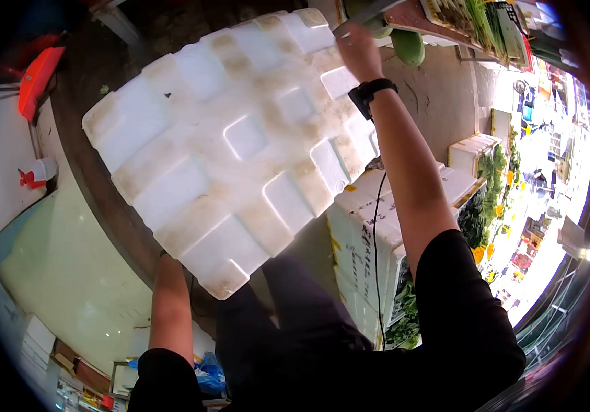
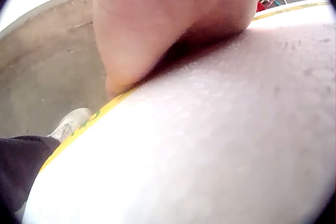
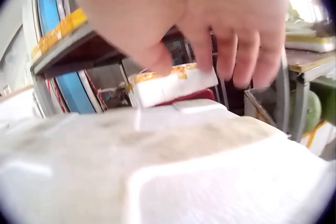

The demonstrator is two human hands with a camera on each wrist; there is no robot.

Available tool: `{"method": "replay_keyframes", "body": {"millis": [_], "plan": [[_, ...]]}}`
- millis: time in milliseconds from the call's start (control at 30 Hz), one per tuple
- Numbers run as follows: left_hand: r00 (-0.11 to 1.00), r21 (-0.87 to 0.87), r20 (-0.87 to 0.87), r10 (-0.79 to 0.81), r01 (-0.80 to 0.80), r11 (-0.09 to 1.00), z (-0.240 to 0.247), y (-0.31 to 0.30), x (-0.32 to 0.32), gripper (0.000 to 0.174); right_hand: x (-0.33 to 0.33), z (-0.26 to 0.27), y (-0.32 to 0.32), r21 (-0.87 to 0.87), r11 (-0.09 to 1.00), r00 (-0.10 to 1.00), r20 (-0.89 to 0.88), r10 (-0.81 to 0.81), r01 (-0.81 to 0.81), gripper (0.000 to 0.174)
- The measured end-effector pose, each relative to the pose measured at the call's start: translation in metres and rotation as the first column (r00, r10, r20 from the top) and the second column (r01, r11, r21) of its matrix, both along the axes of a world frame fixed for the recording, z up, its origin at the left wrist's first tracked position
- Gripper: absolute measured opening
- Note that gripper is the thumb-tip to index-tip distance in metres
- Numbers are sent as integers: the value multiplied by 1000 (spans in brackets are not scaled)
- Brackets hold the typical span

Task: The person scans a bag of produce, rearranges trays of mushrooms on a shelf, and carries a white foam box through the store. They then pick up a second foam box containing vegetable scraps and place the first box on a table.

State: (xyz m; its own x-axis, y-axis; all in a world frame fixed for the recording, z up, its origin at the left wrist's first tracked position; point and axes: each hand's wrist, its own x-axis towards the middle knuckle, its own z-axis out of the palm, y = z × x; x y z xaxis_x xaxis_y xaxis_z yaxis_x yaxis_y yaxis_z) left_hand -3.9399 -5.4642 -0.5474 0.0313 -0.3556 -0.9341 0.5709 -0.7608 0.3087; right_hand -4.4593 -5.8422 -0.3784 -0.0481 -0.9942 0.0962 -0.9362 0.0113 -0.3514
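A large white foam box (image 1: 240, 137) fills the middle of the head view, tilted, its brown-stained, recessed underside facing up. In the head view the left hand is hidden beyond the box's near left edge, and only its forearm shows. The left wrist view has the left hand (image 2: 173, 24) against the white foam (image 2: 210, 129) by its yellow-taped edge, gripping there, fingertips out of sight. At the box's far right corner is the right hand (image 1: 361, 53). Seen from the right wrist, the right hand (image 3: 194, 24) hangs over the stained foam (image 3: 157, 145), fingers apart and loosely bent, holding nothing.
Foam boxes (image 1: 363, 254) with leafy greens (image 1: 406, 312) stand to the right, a black cable (image 1: 377, 240) hanging across them. Green melons (image 1: 408, 47) lie beyond the right hand, near a vegetable shelf. A metal-legged shelf (image 3: 79, 50) and a smaller white box (image 3: 173, 87) stand past the foam.
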Motion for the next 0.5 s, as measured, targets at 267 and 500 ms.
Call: {"method": "replay_keyframes", "body": {"millis": [267, 500], "plan": [[1000, -15, -9, 19, -20, 1000, -1, 3, -2, 67, 7, -53, -57, 223, 963, 988, 0, 155, -151, 56], [999, -62, -37, 22, -25, 998, 9, -6, -14, 67, 21, -54, -68, 325, 905, 961, 130, 244, -274, 59]]}}
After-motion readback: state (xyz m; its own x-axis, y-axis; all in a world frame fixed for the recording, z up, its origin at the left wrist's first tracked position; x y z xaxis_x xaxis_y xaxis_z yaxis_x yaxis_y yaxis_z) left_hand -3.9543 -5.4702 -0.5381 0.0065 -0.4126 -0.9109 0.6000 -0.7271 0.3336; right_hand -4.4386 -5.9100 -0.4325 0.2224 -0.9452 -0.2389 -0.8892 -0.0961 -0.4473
